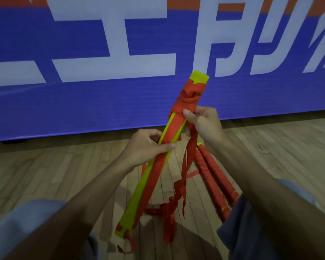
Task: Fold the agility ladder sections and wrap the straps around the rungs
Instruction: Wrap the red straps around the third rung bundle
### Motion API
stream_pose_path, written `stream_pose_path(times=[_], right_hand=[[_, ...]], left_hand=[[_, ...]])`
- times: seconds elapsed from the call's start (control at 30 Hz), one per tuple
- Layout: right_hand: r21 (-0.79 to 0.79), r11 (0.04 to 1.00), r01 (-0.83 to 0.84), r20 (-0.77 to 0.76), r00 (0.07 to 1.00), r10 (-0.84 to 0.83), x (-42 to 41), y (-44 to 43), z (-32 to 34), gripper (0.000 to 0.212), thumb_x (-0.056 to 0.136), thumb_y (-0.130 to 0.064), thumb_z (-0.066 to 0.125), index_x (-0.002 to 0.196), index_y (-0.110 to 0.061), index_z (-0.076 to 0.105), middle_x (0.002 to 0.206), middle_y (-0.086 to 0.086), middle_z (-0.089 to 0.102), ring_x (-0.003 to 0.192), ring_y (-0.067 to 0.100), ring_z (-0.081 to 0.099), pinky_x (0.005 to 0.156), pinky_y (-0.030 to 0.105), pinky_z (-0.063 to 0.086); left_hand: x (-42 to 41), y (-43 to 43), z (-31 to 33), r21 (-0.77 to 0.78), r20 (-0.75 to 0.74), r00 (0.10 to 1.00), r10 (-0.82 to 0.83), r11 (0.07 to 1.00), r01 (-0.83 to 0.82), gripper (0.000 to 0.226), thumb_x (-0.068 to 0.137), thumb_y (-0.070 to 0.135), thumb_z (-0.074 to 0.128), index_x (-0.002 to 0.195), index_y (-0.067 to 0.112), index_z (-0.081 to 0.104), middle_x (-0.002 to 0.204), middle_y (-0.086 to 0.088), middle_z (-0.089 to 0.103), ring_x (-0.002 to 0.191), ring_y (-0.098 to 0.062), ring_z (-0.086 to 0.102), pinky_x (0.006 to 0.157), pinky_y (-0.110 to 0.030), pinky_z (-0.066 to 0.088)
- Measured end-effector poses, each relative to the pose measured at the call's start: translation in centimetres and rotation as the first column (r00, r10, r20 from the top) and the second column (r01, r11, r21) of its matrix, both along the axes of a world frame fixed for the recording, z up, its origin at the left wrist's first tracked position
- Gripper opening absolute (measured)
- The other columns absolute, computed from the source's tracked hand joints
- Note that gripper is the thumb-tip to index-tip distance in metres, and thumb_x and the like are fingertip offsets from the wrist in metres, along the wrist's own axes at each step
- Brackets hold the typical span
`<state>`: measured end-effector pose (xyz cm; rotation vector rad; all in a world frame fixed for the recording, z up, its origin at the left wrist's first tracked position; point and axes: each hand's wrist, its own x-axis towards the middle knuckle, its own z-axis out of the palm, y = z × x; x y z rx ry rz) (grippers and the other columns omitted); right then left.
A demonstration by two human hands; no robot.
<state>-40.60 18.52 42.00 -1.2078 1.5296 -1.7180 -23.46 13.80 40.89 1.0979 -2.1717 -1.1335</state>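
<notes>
- The rung bundle (139,192), a stack of yellow-green flat agility-ladder rungs, is held up in the air in front of the person. It is tilted, with its top end up and to the right and its bottom end near the person's lap.
- A red strap (189,96) is wound in several turns around the upper part of the bundle, just below the bare yellow tip.
- The left hand (146,147) grips the bundle at about its middle; its fingers (165,146) are curled round the rungs.
- The right hand (203,124) is at the lower edge of the wound part; its fingers (188,115) pinch the strap against the bundle.
- The loose strap tail (186,162) hangs down from the right hand and ends in a knotted tangle (169,207) near the wooden floor (64,175).
- Two wrapped bundles (212,177), already covered in red strap, lie side by side on the floor to the right, partly hidden by the right arm.
- A blue banner (83,102) with large white letters stands behind.
</notes>
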Motion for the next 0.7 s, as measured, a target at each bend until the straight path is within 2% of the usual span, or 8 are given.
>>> stream_pose_path(times=[0.17,0.27,0.37,0.43,0.5,0.57,0.63,0.7], right_hand=[[-0.073,0.984,-0.163,-0.052,0.986,0.159,-0.5,0.9,0.7,0.022,0.099,-0.006,0.050,0.084,0.002,0.064,0.063,0.013,0.061,0.039,0.011,0.048,0.043,0.021,0.039],[-0.129,0.955,-0.267,-0.004,0.963,0.269,-1.1,1.2,1.1,0.022,0.096,-0.017,0.051,0.078,-0.008,0.060,0.059,-0.001,0.063,0.041,0.008,0.046,0.045,0.020,0.035],[-0.178,0.931,-0.319,0.070,0.939,0.336,-1.6,1.4,1.3,0.023,0.089,-0.028,0.052,0.079,-0.007,0.053,0.055,-0.007,0.059,0.046,0.013,0.042,0.051,0.027,0.031],[-0.211,0.913,-0.349,0.124,0.917,0.379,-1.8,1.5,1.4,0.026,0.089,-0.030,0.052,0.082,-0.005,0.050,0.051,-0.006,0.054,0.051,0.020,0.037,0.054,0.031,0.032],[-0.233,0.897,-0.376,0.160,0.895,0.416,-1.9,1.6,1.4,0.026,0.088,-0.032,0.054,0.083,-0.006,0.050,0.051,-0.003,0.051,0.051,0.019,0.037,0.054,0.030,0.037],[-0.255,0.876,-0.410,0.181,0.870,0.459,-2.1,1.7,1.2,0.026,0.084,-0.033,0.057,0.085,-0.008,0.054,0.060,0.003,0.054,0.048,0.012,0.041,0.053,0.025,0.040],[-0.256,0.864,-0.433,0.189,0.854,0.484,-2.3,1.6,1.2,0.027,0.084,-0.033,0.058,0.092,-0.008,0.059,0.075,0.009,0.062,0.048,0.008,0.044,0.054,0.023,0.042],[-0.202,0.889,-0.410,0.151,0.884,0.442,-2.3,1.5,1.3,0.024,0.090,-0.028,0.053,0.100,-0.008,0.062,0.083,0.008,0.071,0.049,0.008,0.046,0.055,0.023,0.041]], left_hand=[[0.7,0.2,1.0,0.211,-0.171,0.960,-0.220,0.944,0.254,0.037,0.083,0.040,0.064,0.100,0.008,0.071,0.100,-0.008,0.073,0.097,-0.017,0.069,0.089,-0.034,0.056],[1.2,0.1,1.2,0.332,-0.293,0.914,-0.282,0.866,0.374,0.036,0.085,0.032,0.059,0.112,0.011,0.068,0.105,-0.004,0.073,0.100,-0.017,0.069,0.085,-0.028,0.055],[1.4,0.1,0.9,0.422,-0.334,0.871,-0.360,0.769,0.479,0.033,0.091,0.029,0.055,0.118,0.013,0.066,0.116,-0.016,0.068,0.105,-0.026,0.066,0.083,-0.036,0.055],[1.3,0.0,0.5,0.443,-0.348,0.840,-0.417,0.716,0.540,0.037,0.091,0.034,0.056,0.119,0.010,0.065,0.123,-0.021,0.064,0.111,-0.034,0.064,0.091,-0.046,0.053],[1.2,0.0,0.2,0.454,-0.375,0.820,-0.432,0.686,0.569,0.047,0.087,0.038,0.064,0.120,0.005,0.063,0.122,-0.020,0.065,0.111,-0.037,0.064,0.095,-0.053,0.050],[1.1,0.0,0.3,0.451,-0.389,0.819,-0.422,0.688,0.569,0.051,0.079,0.036,0.070,0.118,0.003,0.065,0.114,-0.016,0.068,0.104,-0.036,0.067,0.088,-0.047,0.055],[1.0,0.0,0.3,0.431,-0.377,0.842,-0.387,0.732,0.529,0.036,0.077,0.029,0.070,0.107,0.009,0.072,0.106,-0.014,0.071,0.096,-0.033,0.070,0.081,-0.044,0.058],[0.9,0.1,0.1,0.392,-0.353,0.872,-0.339,0.793,0.466,0.024,0.078,0.023,0.069,0.100,0.016,0.075,0.104,-0.016,0.071,0.093,-0.034,0.070,0.084,-0.048,0.057]])
